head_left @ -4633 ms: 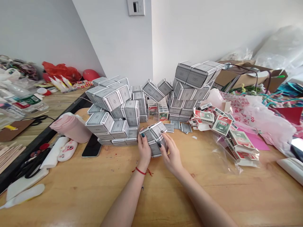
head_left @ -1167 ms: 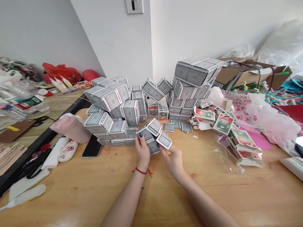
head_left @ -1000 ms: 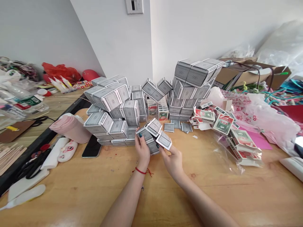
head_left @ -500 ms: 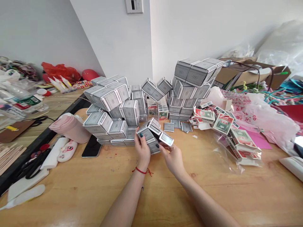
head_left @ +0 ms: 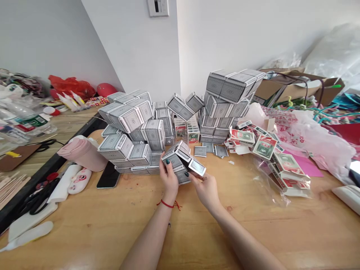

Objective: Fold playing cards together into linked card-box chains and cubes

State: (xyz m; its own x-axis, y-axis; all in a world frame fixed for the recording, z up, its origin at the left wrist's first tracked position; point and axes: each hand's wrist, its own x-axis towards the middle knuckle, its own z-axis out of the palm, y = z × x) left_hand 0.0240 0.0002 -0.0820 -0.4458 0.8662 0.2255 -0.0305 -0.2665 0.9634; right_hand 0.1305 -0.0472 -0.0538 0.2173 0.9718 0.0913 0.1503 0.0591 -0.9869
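Both hands grip one folded playing-card block (head_left: 173, 160), patterned in grey and white, held just above the wooden table. My left hand (head_left: 170, 179) is wrapped round its left side, thumb on the patterned face. At its right side, my right hand (head_left: 206, 187) pinches the lower part, by a flap or box end (head_left: 197, 167) that sticks out to the right. A dark gap shows between this end and the block. Behind on the left stand stacked card blocks (head_left: 123, 146); a taller card-block stack (head_left: 221, 112) rises on the right. Flat cards (head_left: 200, 151) lie behind the hands.
Red and green card boxes (head_left: 264, 146) and clear wrap lie to the right, before a printed plastic bag (head_left: 303, 127). On the left are a phone (head_left: 108, 176), a pink roll (head_left: 84, 153), scissors (head_left: 41, 197) and a white glue bottle (head_left: 30, 235).
Almost nothing differs. The view has shifted slightly, and both hands keep the same hold on the card block.
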